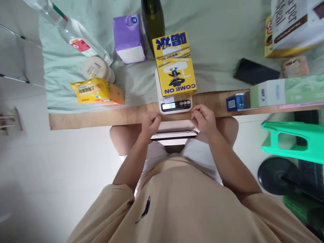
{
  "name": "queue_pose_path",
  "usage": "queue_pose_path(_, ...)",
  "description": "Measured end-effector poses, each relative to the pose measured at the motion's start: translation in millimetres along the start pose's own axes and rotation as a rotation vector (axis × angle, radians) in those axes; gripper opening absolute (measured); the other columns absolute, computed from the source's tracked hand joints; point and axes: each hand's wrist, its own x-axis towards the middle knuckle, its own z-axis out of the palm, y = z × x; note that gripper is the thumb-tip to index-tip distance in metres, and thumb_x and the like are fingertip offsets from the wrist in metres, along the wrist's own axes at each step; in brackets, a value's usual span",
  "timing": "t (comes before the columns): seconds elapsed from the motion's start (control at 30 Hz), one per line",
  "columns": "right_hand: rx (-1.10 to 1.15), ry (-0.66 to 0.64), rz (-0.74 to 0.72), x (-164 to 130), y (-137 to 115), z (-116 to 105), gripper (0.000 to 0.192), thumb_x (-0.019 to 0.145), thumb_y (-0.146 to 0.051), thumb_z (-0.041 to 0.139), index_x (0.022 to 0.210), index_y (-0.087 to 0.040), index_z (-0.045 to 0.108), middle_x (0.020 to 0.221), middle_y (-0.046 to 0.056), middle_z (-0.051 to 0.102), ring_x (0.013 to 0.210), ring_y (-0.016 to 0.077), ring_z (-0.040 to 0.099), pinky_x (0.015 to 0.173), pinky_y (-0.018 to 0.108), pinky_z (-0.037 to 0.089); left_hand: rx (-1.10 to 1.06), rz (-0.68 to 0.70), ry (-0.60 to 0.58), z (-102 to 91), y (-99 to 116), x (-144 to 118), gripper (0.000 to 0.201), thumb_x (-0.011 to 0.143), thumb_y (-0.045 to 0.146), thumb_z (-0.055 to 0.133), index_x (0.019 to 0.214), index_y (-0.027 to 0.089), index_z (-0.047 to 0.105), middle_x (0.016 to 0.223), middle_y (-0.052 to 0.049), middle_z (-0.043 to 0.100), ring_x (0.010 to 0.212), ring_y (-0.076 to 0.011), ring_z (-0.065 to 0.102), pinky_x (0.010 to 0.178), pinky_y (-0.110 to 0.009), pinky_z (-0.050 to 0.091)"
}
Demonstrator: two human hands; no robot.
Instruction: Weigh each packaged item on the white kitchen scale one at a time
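Head cam: yellow box [175, 64] on scale [176, 105], just beyond both hands.

You have one camera, on your head. It looks forward and down, over your chest, at your hands [177, 121] and the near edge of the bench [101, 118], which it sees from close up.

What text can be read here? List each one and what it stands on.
"COME ON": yellow box on the scale.
"384": scale display, digits faint.
"Meal": white box, top right.
Too small or blurred: clear bottle label, yellow packet, purple carton, blue-and-white box.
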Motion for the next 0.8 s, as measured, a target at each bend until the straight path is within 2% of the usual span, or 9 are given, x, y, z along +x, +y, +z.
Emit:
queue_pose_path(0.17,-0.023,-0.010,0.019,0,-2,-3,0.019,0.084,-0.037,0.061,0.084,-0.019,0.063,0.064,-0.002,0.060,0.060,0.0092,0.054,0.058,0.022,0.041,0.080,0.048,-0.054,5.0,-5,-2,0.037,0.077,0.023,0.054,0.045,0.017,0.035,0.045,0.001,0.035,0.048,-0.0082,0.030,0.056,-0.030,0.020)
queue_pose_path(0.27,-0.029,-0.021,0.019,-1,0,-4,0.017,0.085,-0.035,0.060,0.085,-0.019,0.064,0.065,-0.002,0.060,0.060,0.0091,0.055,0.059,0.022,0.041,0.111,0.061,-0.057,4.8,-6,-2,0.034,0.076,0.022,0.053,0.045,0.018,0.039,0.044,0.001,0.038,0.047,-0.0086,0.031,0.056,-0.030,0.020)
queue_pose_path(0.67,-0.035,-0.056,0.015,-3,6,-4,0.019,0.087,-0.037,0.061,0.089,-0.018,0.064,0.067,-0.002,0.058,0.059,0.0080,0.051,0.058,0.022,0.039,0.125,0.076,-0.024,6.1,-7,-2,0.035,0.074,0.020,0.051,0.045,0.017,0.032,0.043,0.002,0.032,0.047,-0.0075,0.027,0.056,-0.030,0.018)
queue_pose_path(0.8,-0.036,-0.054,0.014,-2,11,-6,0.031,0.078,-0.041,0.073,0.073,-0.018,0.052,0.064,-0.003,0.052,0.057,0.0062,0.044,0.055,0.021,0.033,0.082,0.056,0.012,7.8,-9,-2,0.036,0.073,0.022,0.053,0.045,0.016,0.031,0.043,0.002,0.032,0.046,-0.0069,0.027,0.055,-0.030,0.017)
